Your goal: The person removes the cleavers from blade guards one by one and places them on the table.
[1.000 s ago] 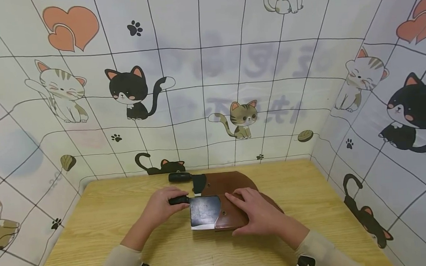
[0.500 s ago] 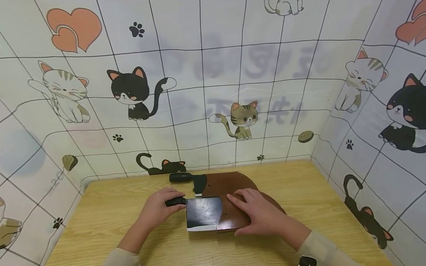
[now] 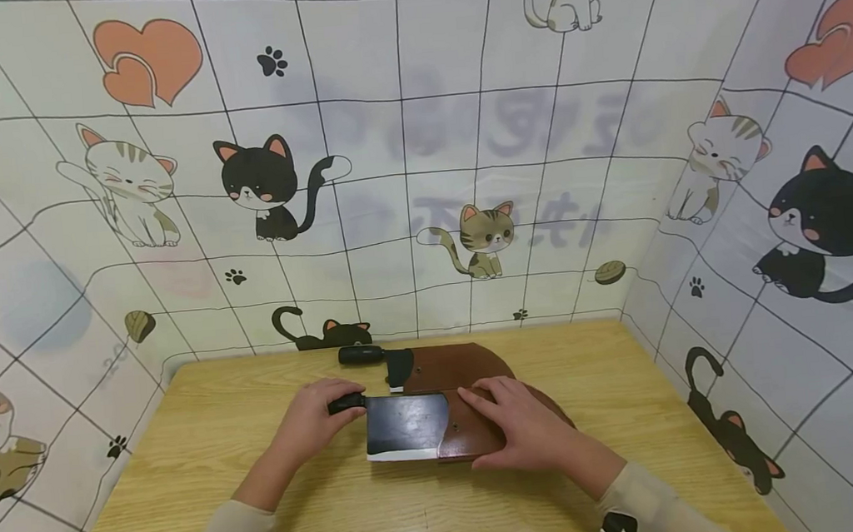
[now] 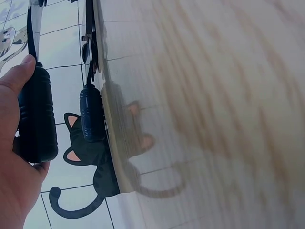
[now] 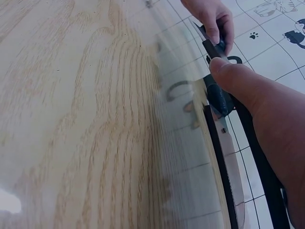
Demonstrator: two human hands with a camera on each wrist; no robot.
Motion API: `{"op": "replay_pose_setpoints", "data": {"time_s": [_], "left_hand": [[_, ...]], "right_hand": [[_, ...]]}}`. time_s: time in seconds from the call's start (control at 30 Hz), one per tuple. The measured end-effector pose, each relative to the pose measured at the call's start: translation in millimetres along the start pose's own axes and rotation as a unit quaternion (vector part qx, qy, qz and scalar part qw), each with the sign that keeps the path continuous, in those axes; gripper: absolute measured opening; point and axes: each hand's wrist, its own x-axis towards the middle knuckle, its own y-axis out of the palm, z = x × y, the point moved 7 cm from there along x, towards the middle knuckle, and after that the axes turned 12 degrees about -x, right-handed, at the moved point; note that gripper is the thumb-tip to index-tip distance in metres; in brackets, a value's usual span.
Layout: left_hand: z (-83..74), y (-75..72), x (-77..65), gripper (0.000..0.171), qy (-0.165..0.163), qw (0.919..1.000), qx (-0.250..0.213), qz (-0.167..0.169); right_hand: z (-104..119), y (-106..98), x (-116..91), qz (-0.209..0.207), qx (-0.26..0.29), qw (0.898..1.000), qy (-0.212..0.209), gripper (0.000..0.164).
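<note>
My left hand (image 3: 316,415) grips the black ribbed handle (image 4: 37,114) of a cleaver (image 3: 405,424), thumb along its top in the left wrist view. The dark blade with its bright lower edge is partly bare; its right end is hidden in a brown leather sheath (image 3: 475,429). My right hand (image 3: 520,427) holds that sheath, fingers over its upper edge and thumb at its lower front. Behind it lies a second cleaver, its black handle (image 3: 361,355) pointing left and its blade mostly covered by another brown sheath (image 3: 449,365).
The wooden table (image 3: 208,450) has a shiny top that reflects the light. Walls covered in cat-print sheeting (image 3: 364,137) rise at the back and both sides, close behind the second cleaver.
The left hand has drawn the cleaver leftward, so more of its blade shows outside the sheath. The right hand has shifted slightly right with the sheath. The second cleaver has stayed put.
</note>
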Motion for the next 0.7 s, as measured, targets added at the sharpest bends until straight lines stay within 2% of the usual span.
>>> {"op": "replay_pose_setpoints", "data": {"time_s": [0.2,0.7], "left_hand": [[-1.0,-2.8,-2.2,0.04,0.015,0.9999,-0.001,-0.007],[5.7,-7.7,-7.0,0.039,-0.009,0.9999,-0.013,0.001]], "right_hand": [[-1.7,-0.5,-3.0,-0.001,0.012,1.0,0.0,0.113],[-12.4,-0.9,-12.5,0.005,0.017,1.0,0.003,0.113]]}}
